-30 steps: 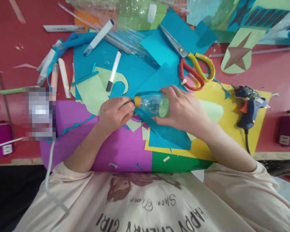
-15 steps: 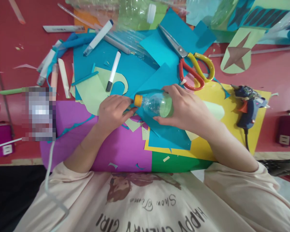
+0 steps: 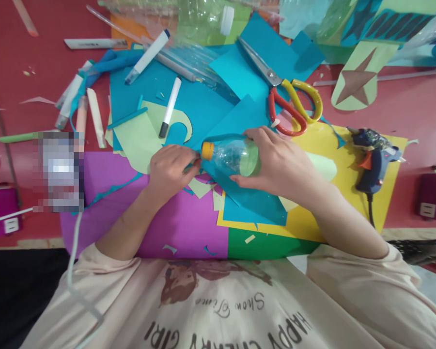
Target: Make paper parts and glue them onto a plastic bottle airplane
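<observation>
The left hand (image 3: 172,166) has just drawn its thumb back beside the orange cap (image 3: 207,150) — whether it pinches anything cannot be told — leaving the plastic bottle (image 3: 229,156) apparently steadied by the grasping right hand (image 3: 281,161).

The right grip (image 3: 278,161) holds a clear bottle (image 3: 229,158) — orange cap (image 3: 207,150) beside the left grip (image 3: 171,166).

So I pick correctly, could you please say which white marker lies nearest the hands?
The white marker lying partly on the pale green paper, just beyond the left hand; the other white markers lie farther off.
</observation>
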Motion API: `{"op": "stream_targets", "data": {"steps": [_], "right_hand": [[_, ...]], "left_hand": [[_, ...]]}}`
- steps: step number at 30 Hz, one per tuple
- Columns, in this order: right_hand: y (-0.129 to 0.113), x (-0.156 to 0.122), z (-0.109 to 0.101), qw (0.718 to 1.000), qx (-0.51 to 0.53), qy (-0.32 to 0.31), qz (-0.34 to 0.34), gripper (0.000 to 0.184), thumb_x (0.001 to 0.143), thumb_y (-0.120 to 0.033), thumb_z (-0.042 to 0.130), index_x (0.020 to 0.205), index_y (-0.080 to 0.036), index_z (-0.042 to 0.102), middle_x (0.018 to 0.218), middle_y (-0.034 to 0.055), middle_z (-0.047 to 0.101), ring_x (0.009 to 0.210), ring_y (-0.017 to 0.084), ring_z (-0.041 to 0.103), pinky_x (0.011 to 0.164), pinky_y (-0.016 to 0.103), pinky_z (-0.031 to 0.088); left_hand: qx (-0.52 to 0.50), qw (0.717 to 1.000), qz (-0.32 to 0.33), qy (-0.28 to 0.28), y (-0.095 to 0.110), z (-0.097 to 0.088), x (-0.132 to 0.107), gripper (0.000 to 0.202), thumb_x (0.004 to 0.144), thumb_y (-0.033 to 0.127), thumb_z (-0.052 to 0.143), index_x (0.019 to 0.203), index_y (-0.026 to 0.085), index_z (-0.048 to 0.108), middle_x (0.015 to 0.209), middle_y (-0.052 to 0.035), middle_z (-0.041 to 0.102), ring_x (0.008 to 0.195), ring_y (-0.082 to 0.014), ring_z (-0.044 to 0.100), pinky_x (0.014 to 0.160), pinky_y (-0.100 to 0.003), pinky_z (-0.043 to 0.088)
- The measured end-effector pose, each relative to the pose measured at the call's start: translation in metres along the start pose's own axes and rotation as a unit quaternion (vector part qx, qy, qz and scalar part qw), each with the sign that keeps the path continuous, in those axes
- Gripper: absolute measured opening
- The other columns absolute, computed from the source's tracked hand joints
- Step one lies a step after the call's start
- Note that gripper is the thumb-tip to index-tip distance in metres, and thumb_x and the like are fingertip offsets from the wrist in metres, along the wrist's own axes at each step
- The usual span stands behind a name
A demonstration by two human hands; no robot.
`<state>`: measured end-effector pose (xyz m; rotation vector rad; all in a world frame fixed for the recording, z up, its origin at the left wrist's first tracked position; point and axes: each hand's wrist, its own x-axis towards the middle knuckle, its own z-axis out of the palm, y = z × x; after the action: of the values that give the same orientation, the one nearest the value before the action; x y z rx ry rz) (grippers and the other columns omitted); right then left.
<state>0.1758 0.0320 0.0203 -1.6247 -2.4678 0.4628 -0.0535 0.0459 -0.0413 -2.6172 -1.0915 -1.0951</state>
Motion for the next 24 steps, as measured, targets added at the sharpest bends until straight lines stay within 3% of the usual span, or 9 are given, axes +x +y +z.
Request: {"op": "stream_targets", "data": {"steps": [12,17,24], "right_hand": [[-0.001,0.000,-0.001,1.000,0.001,-0.003,-0.007,0.060,0.071,-0.052,0.066,0.116,-0.013,0.054,0.106,0.0164,0.065,0.092,0.034,0.064,0.076,0.042,0.048],[0.000,-0.002,-0.003,1.000,0.002,0.003,-0.014,0.060,0.071,-0.053,0.067,0.115,-0.014,0.055,0.106,0.0153,0.066,0.090,0.032,0.064,0.074,0.040,0.047],[-0.005,-0.003,-0.006,1.000,0.007,-0.019,-0.021,0.057,0.070,-0.052,0.068,0.111,-0.013,0.057,0.100,0.0149,0.067,0.086,0.031,0.064,0.069,0.037,0.046]], "left_hand": [[-0.040,0.999,0.001,0.014,0.001,-0.002,0.003,0.015,0.084,0.018,0.054,0.072,0.025,0.049,0.061,0.0027,0.064,0.052,-0.0126,0.054,0.047,-0.030,0.038],[-0.120,0.988,-0.092,-0.027,0.005,-0.010,0.003,0.017,0.090,0.020,0.047,0.073,0.023,0.051,0.062,0.0011,0.062,0.058,-0.0129,0.057,0.054,-0.029,0.045],[-0.250,0.952,-0.177,0.003,0.004,-0.005,-0.002,0.016,0.093,0.030,0.053,0.080,0.022,0.055,0.070,0.0021,0.062,0.065,-0.0097,0.061,0.058,-0.023,0.049]]}}
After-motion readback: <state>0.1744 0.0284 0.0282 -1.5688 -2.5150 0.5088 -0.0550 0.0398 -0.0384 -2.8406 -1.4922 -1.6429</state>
